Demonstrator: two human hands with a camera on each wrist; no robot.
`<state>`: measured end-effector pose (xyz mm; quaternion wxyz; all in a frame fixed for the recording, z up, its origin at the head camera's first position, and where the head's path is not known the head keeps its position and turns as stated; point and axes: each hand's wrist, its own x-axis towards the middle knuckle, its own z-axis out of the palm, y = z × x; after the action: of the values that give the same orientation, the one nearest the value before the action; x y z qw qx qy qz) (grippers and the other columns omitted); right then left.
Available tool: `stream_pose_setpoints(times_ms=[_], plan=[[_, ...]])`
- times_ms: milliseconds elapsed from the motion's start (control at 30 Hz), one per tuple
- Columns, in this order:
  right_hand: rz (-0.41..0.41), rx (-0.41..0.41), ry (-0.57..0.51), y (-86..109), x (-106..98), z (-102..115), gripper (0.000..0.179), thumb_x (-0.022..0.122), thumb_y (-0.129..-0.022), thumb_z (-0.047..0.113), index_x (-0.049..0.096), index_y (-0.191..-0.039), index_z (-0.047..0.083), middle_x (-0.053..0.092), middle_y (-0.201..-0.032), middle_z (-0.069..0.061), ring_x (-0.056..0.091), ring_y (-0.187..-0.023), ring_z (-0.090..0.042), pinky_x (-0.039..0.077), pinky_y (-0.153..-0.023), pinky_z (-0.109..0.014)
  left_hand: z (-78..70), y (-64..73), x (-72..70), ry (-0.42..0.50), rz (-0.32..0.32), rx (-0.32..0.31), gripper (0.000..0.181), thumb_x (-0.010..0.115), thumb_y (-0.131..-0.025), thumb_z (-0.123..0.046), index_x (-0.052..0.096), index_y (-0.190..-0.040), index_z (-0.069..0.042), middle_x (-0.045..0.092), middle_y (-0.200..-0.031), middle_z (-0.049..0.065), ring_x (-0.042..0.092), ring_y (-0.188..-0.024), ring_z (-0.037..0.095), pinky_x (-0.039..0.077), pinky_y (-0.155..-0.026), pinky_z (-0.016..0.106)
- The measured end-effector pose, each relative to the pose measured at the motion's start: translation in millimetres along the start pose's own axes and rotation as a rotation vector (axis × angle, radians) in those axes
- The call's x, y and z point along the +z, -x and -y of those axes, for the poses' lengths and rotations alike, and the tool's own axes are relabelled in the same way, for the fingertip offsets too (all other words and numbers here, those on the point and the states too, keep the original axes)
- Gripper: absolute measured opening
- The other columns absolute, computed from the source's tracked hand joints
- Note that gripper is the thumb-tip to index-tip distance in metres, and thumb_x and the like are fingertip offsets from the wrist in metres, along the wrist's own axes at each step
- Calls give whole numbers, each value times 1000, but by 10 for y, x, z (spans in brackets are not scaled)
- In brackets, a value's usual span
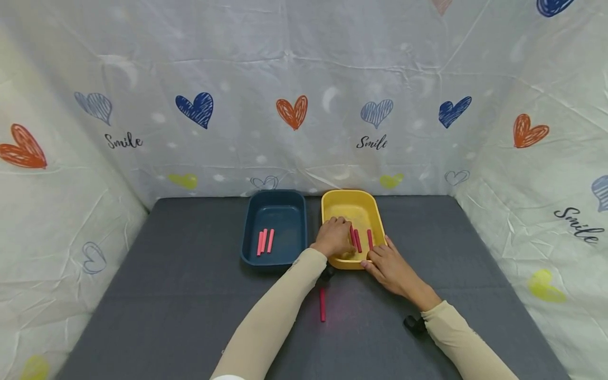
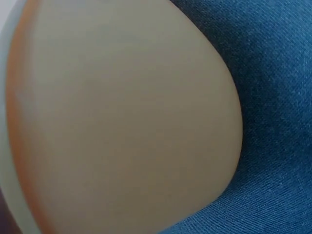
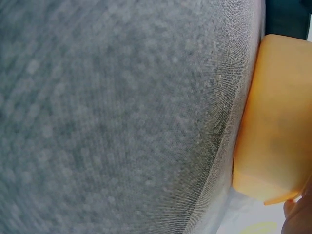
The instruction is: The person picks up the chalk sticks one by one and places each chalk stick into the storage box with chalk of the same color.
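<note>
My left hand (image 1: 335,236) reaches into the yellow tray (image 1: 342,196), its fingers curled down at a dark pink stick (image 1: 352,235) that shows along the fingertips. Another dark pink stick (image 1: 358,241) lies close beside it, and a third stick (image 1: 370,237) lies near the tray's right wall. My right hand (image 1: 391,269) grips the tray's front right corner, thumb at the front rim and fingers over the right side. In the right wrist view the tray's outer wall (image 3: 278,122) shows with fingertips (image 3: 297,214) at its edge. The left wrist view shows mostly sleeve (image 2: 122,117).
A dark blue tray (image 1: 290,198) stands left of the yellow one, with several light pink sticks (image 1: 265,241) in it. One dark pink stick (image 1: 323,305) lies on the grey tabletop (image 1: 190,295) between the forearms. A printed curtain (image 1: 237,79) hangs behind and at both sides.
</note>
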<state>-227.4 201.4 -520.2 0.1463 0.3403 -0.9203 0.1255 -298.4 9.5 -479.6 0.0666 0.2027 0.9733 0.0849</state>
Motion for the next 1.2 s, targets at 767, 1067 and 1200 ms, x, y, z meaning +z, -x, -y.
stream_pose_setpoints(times_ms=[767,1067,1200], plan=[[22,16,-9,-6,-2,10,21,57,-99,31,57,-84,16,62,-87,0,59,-93,-23,26,-117,-61,122,274,-107,284,-121,63,63,72,-89,-34,48,-143,-12,49,-143,6,48,-130,22,47,-107,38],[7,5,-14,-10,-18,3,20,58,-99,30,57,-84,16,61,-86,0,60,-92,-23,27,-115,-63,139,497,-230,318,-192,124,62,72,-89,-33,48,-143,-13,50,-142,5,47,-131,22,47,-106,39],[11,8,-17,-8,-20,2,20,57,-99,31,57,-85,17,63,-88,0,60,-94,-23,27,-115,-62,151,604,-267,332,-217,149,62,71,-90,-33,48,-143,-13,50,-141,5,47,-129,21,48,-106,38]])
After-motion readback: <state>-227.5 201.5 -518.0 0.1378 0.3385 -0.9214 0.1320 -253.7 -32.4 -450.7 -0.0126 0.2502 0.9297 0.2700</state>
